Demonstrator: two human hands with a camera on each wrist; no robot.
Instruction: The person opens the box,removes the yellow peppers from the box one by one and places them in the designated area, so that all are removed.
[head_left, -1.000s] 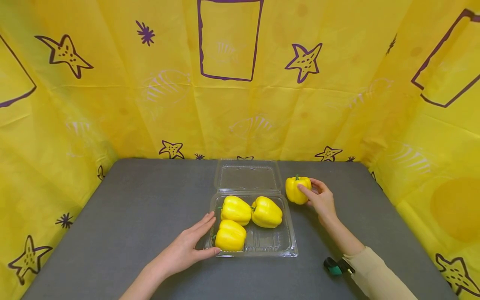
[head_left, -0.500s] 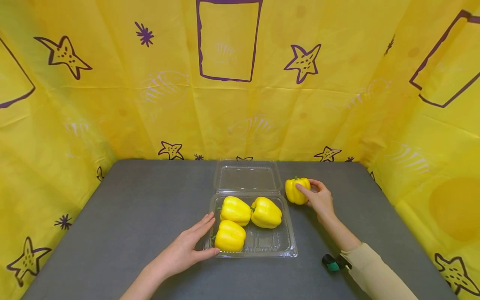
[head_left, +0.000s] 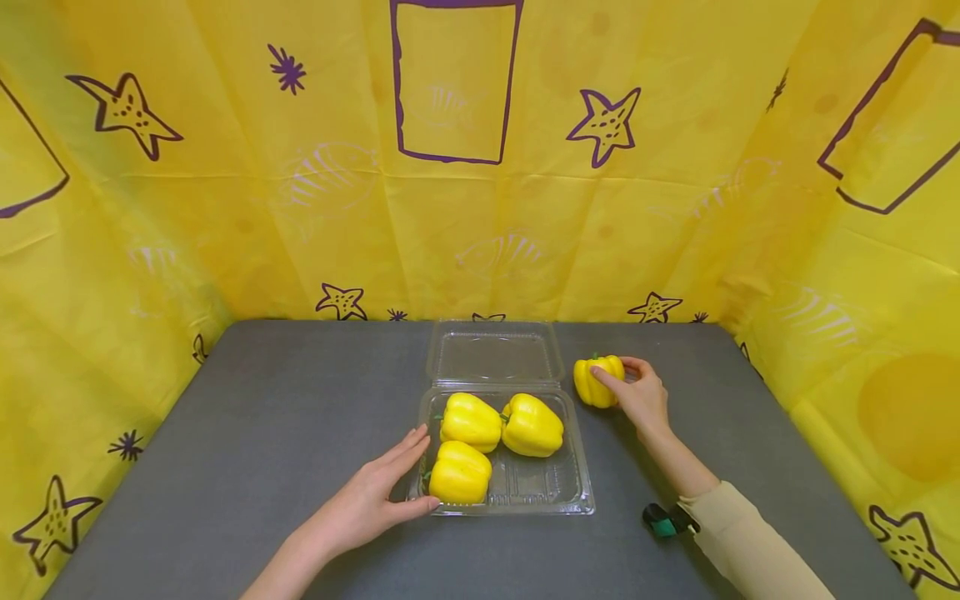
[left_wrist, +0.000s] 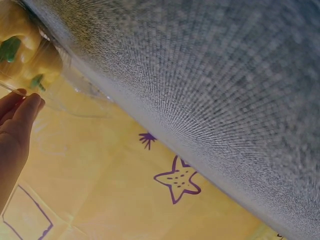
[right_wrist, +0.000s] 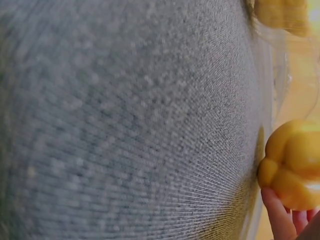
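Observation:
In the head view, my right hand [head_left: 641, 398] holds a yellow bell pepper [head_left: 594, 385], stem up, at the right of a clear plastic clamshell container [head_left: 551, 500]. The thumb lies across its near side and the fingers go round its right side. The right wrist view shows this bell pepper [right_wrist: 295, 165] from its lobed underside, close to the table. My left hand [head_left: 371, 496] rests at the container's left edge, fingers straight and the thumb at the front left corner. Inside the container lie three more yellow bell peppers [head_left: 470, 423] on their sides; the front right part shows bare ribbed plastic.
The container's lid [head_left: 495, 354] lies folded back toward the rear of the grey table [head_left: 300, 400]. A yellow printed curtain [head_left: 480, 200] encloses the back and sides. A black and green strap device [head_left: 667, 523] sits at the right wrist.
The right hand and its bell pepper have shifted very slightly to the right in the last half second. The left hand and the container stay in place.

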